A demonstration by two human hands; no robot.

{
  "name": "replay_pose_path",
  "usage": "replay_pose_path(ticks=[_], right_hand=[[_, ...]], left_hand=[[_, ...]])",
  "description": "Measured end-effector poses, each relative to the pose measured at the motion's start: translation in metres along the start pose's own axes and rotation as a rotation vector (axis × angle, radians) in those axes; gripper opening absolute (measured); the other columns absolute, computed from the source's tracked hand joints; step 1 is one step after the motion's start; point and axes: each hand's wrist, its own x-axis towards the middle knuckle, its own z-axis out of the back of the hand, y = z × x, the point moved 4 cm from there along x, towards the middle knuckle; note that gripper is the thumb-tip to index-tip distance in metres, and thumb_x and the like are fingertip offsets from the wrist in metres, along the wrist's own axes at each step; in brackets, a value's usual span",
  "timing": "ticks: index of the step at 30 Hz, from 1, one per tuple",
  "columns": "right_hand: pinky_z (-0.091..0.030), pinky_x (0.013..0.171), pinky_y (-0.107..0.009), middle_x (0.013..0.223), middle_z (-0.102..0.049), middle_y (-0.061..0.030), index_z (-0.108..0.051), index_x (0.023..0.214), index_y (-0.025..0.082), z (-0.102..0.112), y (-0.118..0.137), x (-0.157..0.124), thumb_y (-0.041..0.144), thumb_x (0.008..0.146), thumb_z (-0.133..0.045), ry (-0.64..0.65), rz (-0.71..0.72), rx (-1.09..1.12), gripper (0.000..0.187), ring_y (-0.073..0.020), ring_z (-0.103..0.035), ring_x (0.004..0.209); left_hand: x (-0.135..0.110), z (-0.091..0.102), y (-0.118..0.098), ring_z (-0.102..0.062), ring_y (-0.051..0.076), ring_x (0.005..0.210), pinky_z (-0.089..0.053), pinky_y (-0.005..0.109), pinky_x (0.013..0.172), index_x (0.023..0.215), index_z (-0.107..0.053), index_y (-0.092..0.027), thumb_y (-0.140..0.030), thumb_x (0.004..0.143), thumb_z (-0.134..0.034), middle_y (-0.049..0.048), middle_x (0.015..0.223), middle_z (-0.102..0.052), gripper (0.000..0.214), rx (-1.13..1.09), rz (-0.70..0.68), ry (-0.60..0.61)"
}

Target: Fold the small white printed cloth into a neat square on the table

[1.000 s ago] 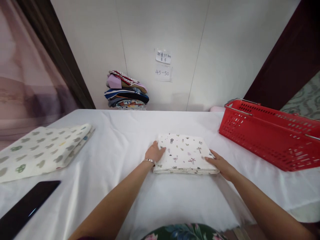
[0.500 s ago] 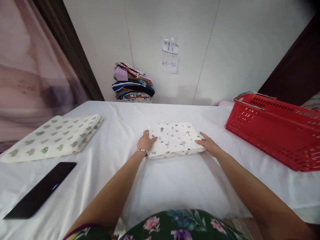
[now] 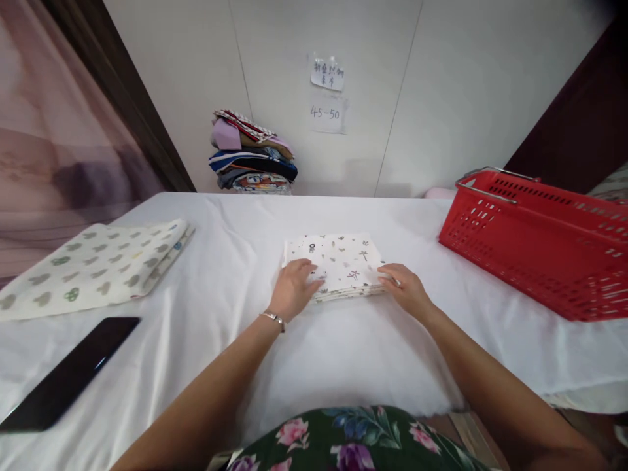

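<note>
Pink curtain (image 3: 53,157): hangs at the far left, beside the table.
Dark phone (image 3: 73,373): flat on the white table cover (image 3: 230,261), its glossy face upward.
Spotted cloth (image 3: 98,265): folded flat, behind the phone (mostly grey motifs, a few green).
Fabric pile (image 3: 252,160): mixed colours, stacked beyond the table's far edge, against the pale wall (image 3: 161,85).
Left hand (image 3: 293,288): palm down and open, thumb apart from the fingers, resting on the near left corner of the printed cloth (image 3: 343,258); a bracelet (image 3: 273,318) circles the wrist.
Paper labels (image 3: 328,114): two on the wall, the lower reading "45-50".
Printed cloth: a layered rectangle lying on the table cover, between the hands.
Right hand (image 3: 403,291): fingers slightly bent, touching the near right corner; whether they pinch it cannot be told.
Red basket (image 3: 534,255): at the far right, perforated, well apart from the cloth.
</note>
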Motion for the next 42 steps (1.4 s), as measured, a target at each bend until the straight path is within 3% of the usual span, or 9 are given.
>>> replay_pose_path(ticks=[3, 6, 11, 19, 32, 42], right_hand=[[-0.043, 0.086, -0.04, 0.098, -0.065, -0.0044, -0.064, 0.097, 0.025, -0.011, 0.026, 0.007, 0.033, 0.086, -0.048, 0.152, 0.172, -0.018, 0.021, -0.0218, -0.056, 0.095], [-0.044, 0.081, -0.037, 0.094, -0.066, -0.0036, -0.066, 0.091, 0.025, -0.026, 0.037, 0.012, 0.028, 0.086, -0.049, 0.251, 0.234, -0.046, 0.018, -0.0205, -0.057, 0.09], [-0.044, 0.079, -0.036, 0.096, -0.065, -0.0042, -0.066, 0.095, 0.025, -0.04, 0.028, 0.009, 0.027, 0.087, -0.048, 0.186, 0.188, -0.06, 0.019, -0.0204, -0.056, 0.091], [-0.045, 0.077, -0.037, 0.092, -0.065, -0.0046, -0.066, 0.091, 0.025, -0.038, 0.027, 0.002, 0.03, 0.09, -0.04, 0.143, 0.183, -0.009, 0.026, -0.0198, -0.056, 0.086], [-0.046, 0.082, -0.038, 0.101, -0.063, -0.0045, -0.058, 0.108, 0.025, -0.04, 0.021, -0.002, 0.024, 0.09, -0.038, 0.108, 0.159, 0.005, 0.028, -0.0205, -0.055, 0.095], [-0.045, 0.083, -0.037, 0.1, -0.064, -0.0044, -0.058, 0.105, 0.024, -0.038, 0.023, -0.003, 0.024, 0.09, -0.038, 0.096, 0.178, 0.012, 0.025, -0.02, -0.056, 0.095]], left_hand=[[-0.01, -0.01, -0.015, -0.053, 0.02, 0.098, -0.043, 0.036, 0.087, 0.097, -0.063, -0.022, -0.036, 0.08, -0.057, 0.0052, 0.106, -0.059, 0.023, -0.082, -0.13, 0.108], [-0.015, -0.018, -0.015, -0.055, 0.02, 0.093, -0.045, 0.036, 0.081, 0.097, -0.064, -0.023, -0.034, 0.081, -0.056, 0.0058, 0.102, -0.06, 0.021, -0.078, -0.157, 0.122], [-0.018, -0.022, -0.012, -0.055, 0.019, 0.092, -0.045, 0.036, 0.08, 0.097, -0.065, -0.024, -0.034, 0.086, -0.048, 0.0059, 0.099, -0.062, 0.023, -0.066, -0.181, 0.11], [-0.018, -0.021, -0.016, -0.054, 0.018, 0.093, -0.043, 0.036, 0.082, 0.098, -0.065, -0.024, -0.034, 0.089, -0.041, 0.0055, 0.099, -0.062, 0.028, -0.049, -0.15, 0.109], [-0.016, -0.02, -0.019, -0.054, 0.017, 0.087, -0.042, 0.034, 0.077, 0.086, -0.066, -0.023, -0.031, 0.09, -0.038, 0.0038, 0.091, -0.062, 0.03, -0.049, -0.103, 0.118], [-0.018, -0.021, -0.018, -0.056, 0.019, 0.088, -0.043, 0.034, 0.079, 0.098, -0.06, -0.021, -0.029, 0.085, -0.048, 0.0048, 0.092, -0.063, 0.019, -0.006, -0.184, 0.062]])
